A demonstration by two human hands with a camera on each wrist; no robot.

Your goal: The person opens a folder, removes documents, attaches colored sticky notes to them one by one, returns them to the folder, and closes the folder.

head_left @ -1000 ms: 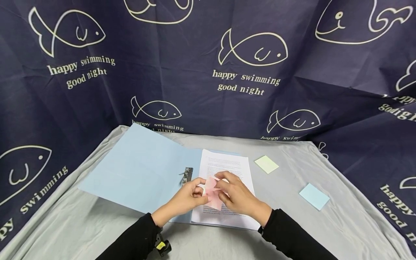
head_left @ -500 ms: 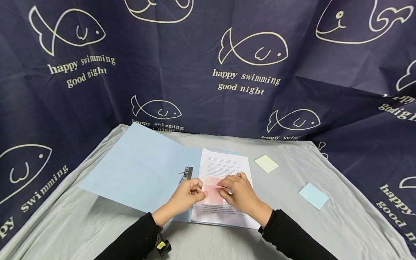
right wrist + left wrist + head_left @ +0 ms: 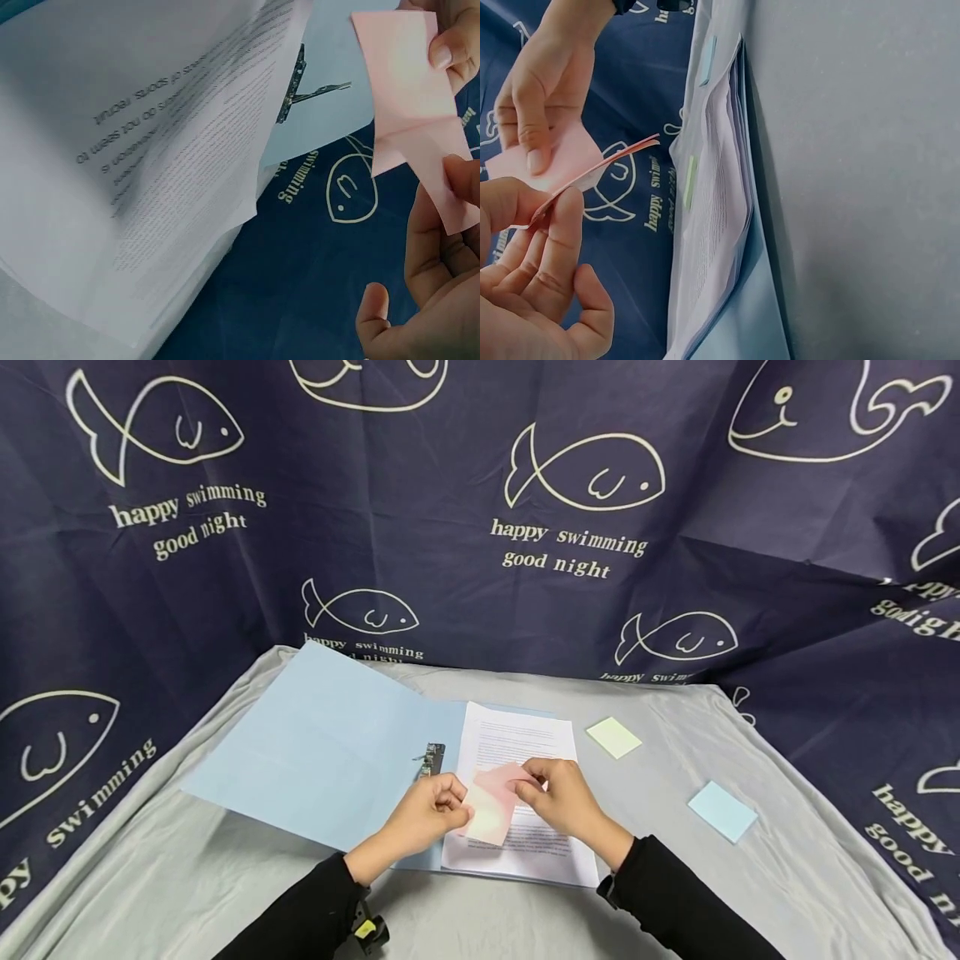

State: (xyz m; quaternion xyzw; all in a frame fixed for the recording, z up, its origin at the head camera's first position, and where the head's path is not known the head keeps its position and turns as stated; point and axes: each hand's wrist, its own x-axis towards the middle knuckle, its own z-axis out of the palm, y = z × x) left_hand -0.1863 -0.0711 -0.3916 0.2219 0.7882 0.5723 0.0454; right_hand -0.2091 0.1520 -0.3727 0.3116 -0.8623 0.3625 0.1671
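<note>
Between both hands, over the printed pages (image 3: pixel 525 852), is a thin pink sticky note pad (image 3: pixel 489 827). My left hand (image 3: pixel 427 810) pinches its left edge between thumb and fingers. With thumb and forefinger, my right hand (image 3: pixel 566 797) grips a pink sheet (image 3: pixel 502 779) that bends up from the pad. In the left wrist view the pad's edge (image 3: pixel 607 161) shows split layers, the sheet turned toward the right hand (image 3: pixel 551 97). The right wrist view shows a fold across the pink paper (image 3: pixel 405 67), one hand at each end.
The pages lie on the right side of an open light blue folder (image 3: pixel 322 735), beside its metal clip (image 3: pixel 432 758). A pale green sticky pad (image 3: pixel 614 737) and a light blue one (image 3: pixel 723 812) lie to the right on the grey cloth (image 3: pixel 660 877). A navy curtain (image 3: pixel 450 527) hangs behind.
The pink pad has tilted, and its sheet now stands folded up toward the right. My right hand has turned and shifted slightly right, keeping its pinch; the left hand has barely moved.
</note>
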